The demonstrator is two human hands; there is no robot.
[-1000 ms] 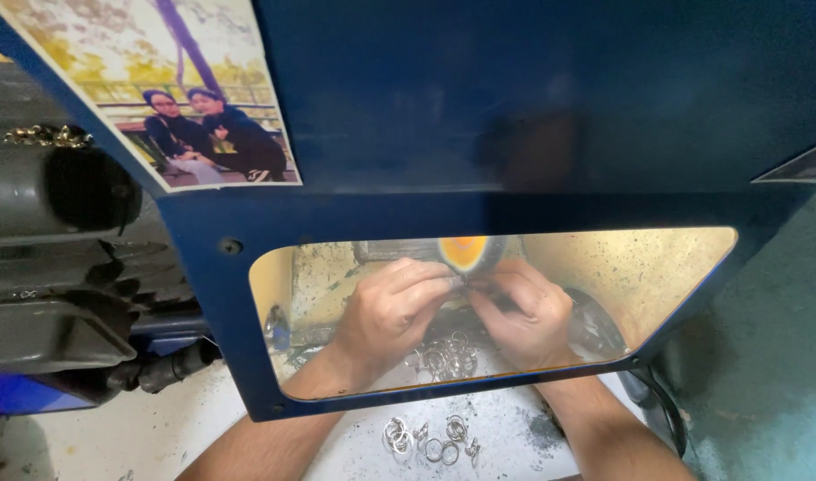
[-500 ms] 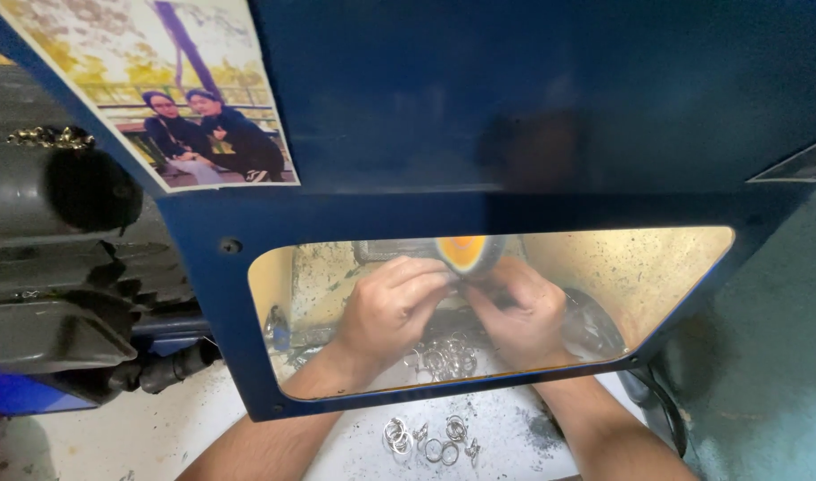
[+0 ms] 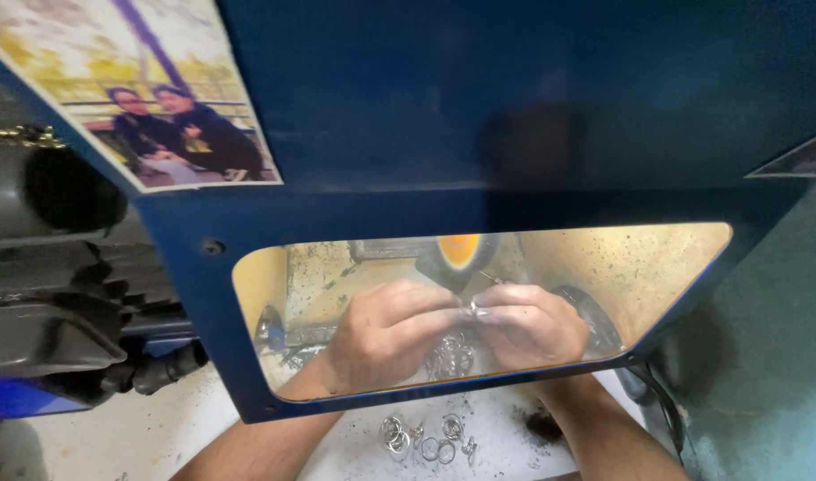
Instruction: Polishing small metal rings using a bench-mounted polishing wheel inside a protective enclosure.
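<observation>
Through a clear window in a blue hood (image 3: 515, 116) I see both my hands close together. My left hand (image 3: 386, 334) and my right hand (image 3: 528, 325) pinch one small silver ring (image 3: 473, 308) between their fingertips, just below an orange-lit polishing wheel (image 3: 459, 252). More silver rings (image 3: 452, 356) lie in a heap under my hands, behind the window. Several loose rings (image 3: 426, 438) lie on the white surface in front of the hood, between my forearms.
A photo print (image 3: 150, 98) is stuck on the hood's upper left. A dark motor housing (image 3: 52, 285) and a black hose (image 3: 159, 370) stand to the left. A black cable (image 3: 662, 405) runs down at the right. The yellowish inner wall (image 3: 622, 267) is speckled with dust.
My hands have stayed at the wheel, with only small finger movements on the ring. The camera view has barely shifted.
</observation>
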